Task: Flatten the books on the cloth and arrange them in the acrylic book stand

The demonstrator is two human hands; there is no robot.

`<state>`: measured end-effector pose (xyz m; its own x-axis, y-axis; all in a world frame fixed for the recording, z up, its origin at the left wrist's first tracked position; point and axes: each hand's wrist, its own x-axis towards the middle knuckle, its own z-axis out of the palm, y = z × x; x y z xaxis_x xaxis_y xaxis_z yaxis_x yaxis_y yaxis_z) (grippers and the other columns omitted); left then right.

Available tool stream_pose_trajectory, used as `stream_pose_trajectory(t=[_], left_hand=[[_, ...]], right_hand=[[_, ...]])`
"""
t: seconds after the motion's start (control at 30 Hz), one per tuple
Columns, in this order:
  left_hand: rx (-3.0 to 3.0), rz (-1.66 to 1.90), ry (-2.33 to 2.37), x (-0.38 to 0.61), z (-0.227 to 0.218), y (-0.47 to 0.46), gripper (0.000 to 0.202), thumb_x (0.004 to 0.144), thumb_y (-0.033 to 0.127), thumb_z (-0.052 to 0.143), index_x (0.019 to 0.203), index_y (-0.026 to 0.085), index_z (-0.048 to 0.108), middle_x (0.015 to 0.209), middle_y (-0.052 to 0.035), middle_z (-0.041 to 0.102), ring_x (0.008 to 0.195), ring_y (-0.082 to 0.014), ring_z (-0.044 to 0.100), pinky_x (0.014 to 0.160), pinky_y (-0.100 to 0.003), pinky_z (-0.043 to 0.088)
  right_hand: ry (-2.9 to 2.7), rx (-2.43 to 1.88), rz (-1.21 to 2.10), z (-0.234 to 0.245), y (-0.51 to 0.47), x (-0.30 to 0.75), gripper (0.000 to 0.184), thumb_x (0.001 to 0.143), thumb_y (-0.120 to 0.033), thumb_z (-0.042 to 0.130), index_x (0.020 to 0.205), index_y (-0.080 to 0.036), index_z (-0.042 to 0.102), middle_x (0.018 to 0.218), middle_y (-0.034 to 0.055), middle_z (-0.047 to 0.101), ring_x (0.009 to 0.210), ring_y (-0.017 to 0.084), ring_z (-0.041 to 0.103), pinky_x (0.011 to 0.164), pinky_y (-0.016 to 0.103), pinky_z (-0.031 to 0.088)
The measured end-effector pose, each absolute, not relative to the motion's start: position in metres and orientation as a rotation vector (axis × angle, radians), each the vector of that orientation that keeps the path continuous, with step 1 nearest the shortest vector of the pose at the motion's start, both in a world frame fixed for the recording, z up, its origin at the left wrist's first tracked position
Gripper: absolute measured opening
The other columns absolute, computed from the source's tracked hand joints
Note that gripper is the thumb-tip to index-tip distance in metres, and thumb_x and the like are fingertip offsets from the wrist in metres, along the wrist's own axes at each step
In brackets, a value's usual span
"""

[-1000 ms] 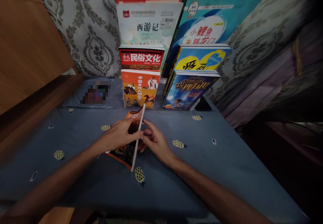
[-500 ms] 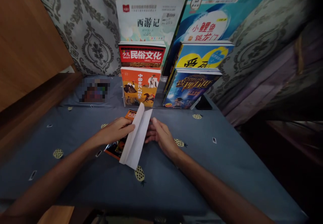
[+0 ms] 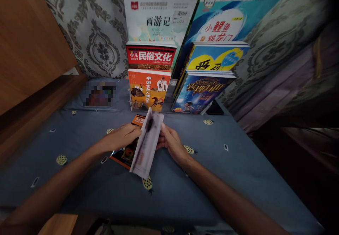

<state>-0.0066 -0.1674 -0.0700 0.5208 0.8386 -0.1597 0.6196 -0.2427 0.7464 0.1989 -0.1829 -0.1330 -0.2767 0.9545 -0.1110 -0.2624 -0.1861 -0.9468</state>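
A thin book (image 3: 127, 154) with an orange and dark cover lies partly open on the blue-grey cloth (image 3: 212, 171). My left hand (image 3: 120, 138) rests on its cover side, fingers curled over the lifted pages. Those pages (image 3: 147, 145) stand up blurred, with print showing. My right hand (image 3: 171, 143) grips their right side, thumb on the upper edge. Both hands meet at the book, in the middle of the cloth.
A clear rack (image 3: 169, 106) at the back holds several picture books in tiers, among them an orange one (image 3: 148, 90) and a blue one (image 3: 201, 92). A wooden panel (image 3: 29, 48) rises at the left. Patterned curtain (image 3: 97, 34) hangs behind. The cloth's right edge drops into dark space.
The book went from nearly closed on edge to opened. Pages are fanning past: a plain white page showed half a second ago, printed pages now. Both hands stayed at the book.
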Motion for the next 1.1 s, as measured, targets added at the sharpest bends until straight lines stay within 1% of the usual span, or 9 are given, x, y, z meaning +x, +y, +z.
stream_pose_trajectory(t=[0.13, 0.37, 0.5, 0.57, 0.67, 0.73, 0.83, 0.93, 1.1], left_hand=[[1.982, 0.399, 1.194, -0.007, -0.071, -0.168, 0.041, 0.091, 0.041, 0.035, 0.089, 0.021, 0.071, 0.094, -0.0044, 0.070, 0.093, -0.0219, 0.064, 0.073, -0.030, 0.052], [2.192, 0.644, 1.495, -0.026, -0.090, -0.146, 0.033, 0.090, 0.035, 0.048, 0.111, 0.018, 0.067, 0.105, -0.0095, 0.069, 0.099, -0.0260, 0.065, 0.090, -0.041, 0.052], [1.902, 0.707, 1.397, -0.038, -0.091, -0.132, 0.047, 0.088, 0.034, 0.052, 0.132, 0.017, 0.053, 0.099, -0.0082, 0.066, 0.064, -0.0164, 0.059, 0.056, -0.030, 0.053], [1.790, 0.826, 1.256, -0.038, -0.081, -0.134, 0.044, 0.090, 0.036, 0.051, 0.129, 0.015, 0.053, 0.097, -0.0074, 0.064, 0.058, -0.0128, 0.054, 0.045, -0.024, 0.046], [1.807, 1.129, 1.055, -0.032, -0.061, -0.146, 0.030, 0.093, 0.037, 0.051, 0.114, 0.017, 0.060, 0.096, -0.0062, 0.064, 0.071, -0.0142, 0.058, 0.052, -0.022, 0.050], [1.882, 1.333, 1.011, -0.028, -0.051, -0.156, 0.022, 0.095, 0.035, 0.050, 0.104, 0.018, 0.062, 0.090, -0.0036, 0.064, 0.073, -0.0138, 0.058, 0.060, -0.024, 0.052], [2.039, 1.386, 1.006, -0.026, -0.048, -0.163, 0.024, 0.095, 0.031, 0.045, 0.085, 0.019, 0.063, 0.080, -0.0023, 0.062, 0.069, -0.0137, 0.056, 0.065, -0.027, 0.049], [2.143, 1.172, 1.023, -0.023, -0.057, -0.163, 0.030, 0.092, 0.029, 0.040, 0.073, 0.018, 0.061, 0.070, -0.0019, 0.060, 0.064, -0.0141, 0.054, 0.062, -0.027, 0.044], [2.266, 1.073, 1.028, -0.012, -0.074, -0.168, 0.032, 0.091, 0.023, 0.035, 0.076, 0.017, 0.063, 0.072, -0.0027, 0.063, 0.066, -0.0145, 0.056, 0.067, -0.027, 0.044]], right_hand=[[-1.132, -1.009, 1.578, -0.135, -0.182, 0.199, 0.051, 0.075, -0.059, 0.077, 0.105, -0.020, 0.066, 0.082, 0.0011, 0.072, 0.061, 0.014, 0.065, 0.046, 0.022, 0.055], [-1.150, -0.960, 1.585, -0.141, -0.178, 0.201, 0.046, 0.072, -0.045, 0.081, 0.109, -0.022, 0.066, 0.082, -0.0004, 0.068, 0.058, 0.010, 0.055, 0.040, 0.018, 0.046], [-1.225, -0.939, 1.521, -0.130, -0.175, 0.208, 0.051, 0.077, -0.045, 0.077, 0.121, -0.023, 0.065, 0.089, 0.0025, 0.070, 0.058, 0.011, 0.051, 0.037, 0.018, 0.042], [-1.311, -0.918, 1.424, -0.116, -0.175, 0.215, 0.050, 0.080, -0.045, 0.073, 0.126, -0.026, 0.064, 0.095, 0.0030, 0.071, 0.059, 0.012, 0.053, 0.037, 0.020, 0.043], [-1.475, -0.934, 1.095, -0.093, -0.181, 0.224, 0.038, 0.088, -0.042, 0.066, 0.123, -0.029, 0.067, 0.099, 0.0028, 0.073, 0.064, 0.015, 0.058, 0.046, 0.026, 0.051], [-1.578, -0.946, 0.818, -0.085, -0.186, 0.228, 0.029, 0.091, -0.040, 0.063, 0.118, -0.030, 0.070, 0.101, 0.0036, 0.074, 0.076, 0.020, 0.064, 0.064, 0.035, 0.058], [-1.696, -0.935, 0.612, -0.088, -0.190, 0.230, 0.025, 0.096, -0.036, 0.056, 0.115, -0.030, 0.070, 0.107, 0.0052, 0.074, 0.097, 0.026, 0.067, 0.089, 0.046, 0.055], [-1.716, -0.962, 0.603, -0.102, -0.188, 0.228, 0.024, 0.097, -0.032, 0.049, 0.112, -0.028, 0.068, 0.100, 0.0048, 0.074, 0.091, 0.024, 0.068, 0.087, 0.043, 0.054], [-1.663, -0.960, 0.635, -0.115, -0.185, 0.224, 0.020, 0.097, -0.029, 0.047, 0.109, -0.025, 0.061, 0.102, 0.0047, 0.073, 0.095, 0.023, 0.068, 0.087, 0.039, 0.052]])
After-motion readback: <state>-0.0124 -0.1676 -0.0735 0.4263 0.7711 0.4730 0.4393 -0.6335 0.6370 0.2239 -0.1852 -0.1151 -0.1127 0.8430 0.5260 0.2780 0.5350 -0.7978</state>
